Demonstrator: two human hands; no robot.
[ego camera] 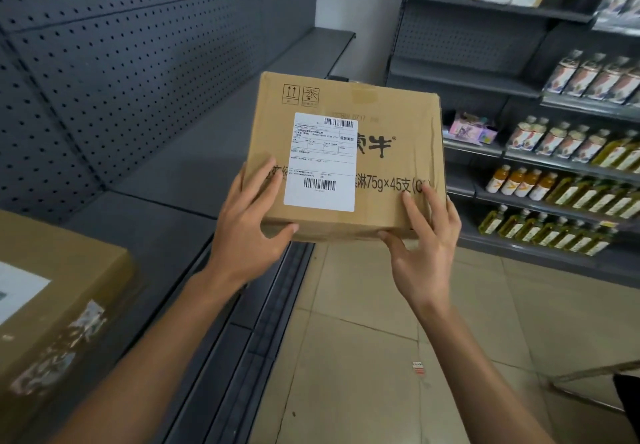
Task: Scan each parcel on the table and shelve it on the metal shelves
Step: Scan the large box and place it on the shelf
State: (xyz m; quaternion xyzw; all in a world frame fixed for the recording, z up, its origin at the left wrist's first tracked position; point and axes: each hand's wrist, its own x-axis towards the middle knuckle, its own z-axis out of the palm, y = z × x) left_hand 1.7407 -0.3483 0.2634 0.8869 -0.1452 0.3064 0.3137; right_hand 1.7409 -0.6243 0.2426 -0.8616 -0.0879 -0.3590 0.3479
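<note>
While both arms reach forward, the cardboard parcel (346, 159) is held up in the air just beside the empty grey metal shelf (194, 152). Its white shipping label (320, 163) faces up. The left hand (246, 225) and right hand (426, 246) clasp its near corners, fingers spread on top, thumbs underneath. Another box (52, 305) sits on that shelf, nearer the person.
</note>
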